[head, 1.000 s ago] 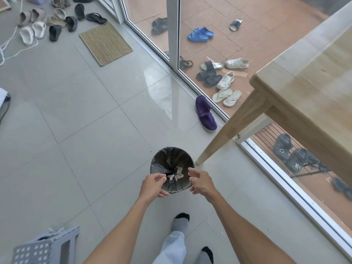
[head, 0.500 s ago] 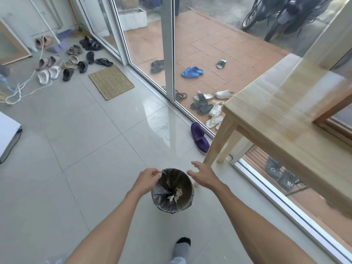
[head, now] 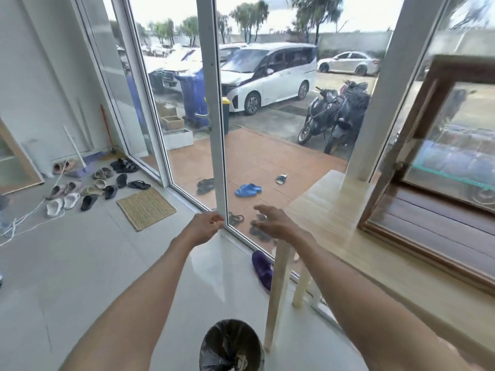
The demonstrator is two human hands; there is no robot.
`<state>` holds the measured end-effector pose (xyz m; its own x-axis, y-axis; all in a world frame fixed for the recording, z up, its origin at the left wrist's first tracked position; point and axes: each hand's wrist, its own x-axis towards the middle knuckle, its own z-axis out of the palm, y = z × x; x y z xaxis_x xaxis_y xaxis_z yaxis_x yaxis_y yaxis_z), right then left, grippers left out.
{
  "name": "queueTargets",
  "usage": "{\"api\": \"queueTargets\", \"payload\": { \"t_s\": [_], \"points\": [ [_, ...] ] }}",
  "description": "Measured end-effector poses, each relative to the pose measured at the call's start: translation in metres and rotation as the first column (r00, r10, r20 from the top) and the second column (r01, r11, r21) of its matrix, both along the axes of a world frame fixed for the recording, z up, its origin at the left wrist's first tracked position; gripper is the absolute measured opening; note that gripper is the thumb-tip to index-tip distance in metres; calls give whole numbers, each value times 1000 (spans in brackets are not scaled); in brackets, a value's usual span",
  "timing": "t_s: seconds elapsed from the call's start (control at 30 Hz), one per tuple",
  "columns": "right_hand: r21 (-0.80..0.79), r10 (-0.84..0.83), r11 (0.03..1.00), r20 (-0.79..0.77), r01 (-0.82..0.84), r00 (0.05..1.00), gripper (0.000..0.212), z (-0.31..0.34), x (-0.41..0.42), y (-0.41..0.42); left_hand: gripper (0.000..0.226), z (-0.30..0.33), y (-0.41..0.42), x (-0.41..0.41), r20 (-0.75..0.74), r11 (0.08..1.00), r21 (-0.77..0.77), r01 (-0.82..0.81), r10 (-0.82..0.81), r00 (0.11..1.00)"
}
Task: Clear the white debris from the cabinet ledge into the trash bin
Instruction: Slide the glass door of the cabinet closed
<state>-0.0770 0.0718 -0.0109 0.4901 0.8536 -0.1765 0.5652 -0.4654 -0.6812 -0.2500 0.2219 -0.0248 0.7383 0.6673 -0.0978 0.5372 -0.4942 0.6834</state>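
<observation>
The trash bin (head: 231, 346), lined with a dark bag, stands on the floor at the bottom edge, with pale scraps inside. My left hand (head: 205, 227) is raised well above it, fingers curled loosely, holding nothing I can see. My right hand (head: 276, 222) hovers beside it with fingers spread, near the corner of the light wooden table (head: 348, 236). A dark wooden glass-fronted cabinet (head: 439, 183) sits on the table at the right. No white debris is visible on its ledge from here.
Glass doors with white frames (head: 217, 129) run across the front. A purple slipper (head: 262, 269) lies by the table leg (head: 277, 290). Several shoes (head: 88, 188), a woven mat (head: 146, 208) and a white cord (head: 24, 220) lie at the left.
My view has tilted up from the bin toward the doors and cabinet. Both hands have lifted away from the bin's rim and now hang in the air, the right one opening.
</observation>
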Motion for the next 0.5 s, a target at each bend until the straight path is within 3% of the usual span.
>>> {"api": "queueTargets", "payload": {
  "t_s": [0.17,0.5],
  "points": [
    [61,-87,995,175,77,981,59,57,20,-37,34,52,-17,38,50,995,82,63,-68,996],
    [48,-317,948,267,315,910,52,82,67,-188,56,75,-132,148,18,920,230,316,-329,944]
  ]
}}
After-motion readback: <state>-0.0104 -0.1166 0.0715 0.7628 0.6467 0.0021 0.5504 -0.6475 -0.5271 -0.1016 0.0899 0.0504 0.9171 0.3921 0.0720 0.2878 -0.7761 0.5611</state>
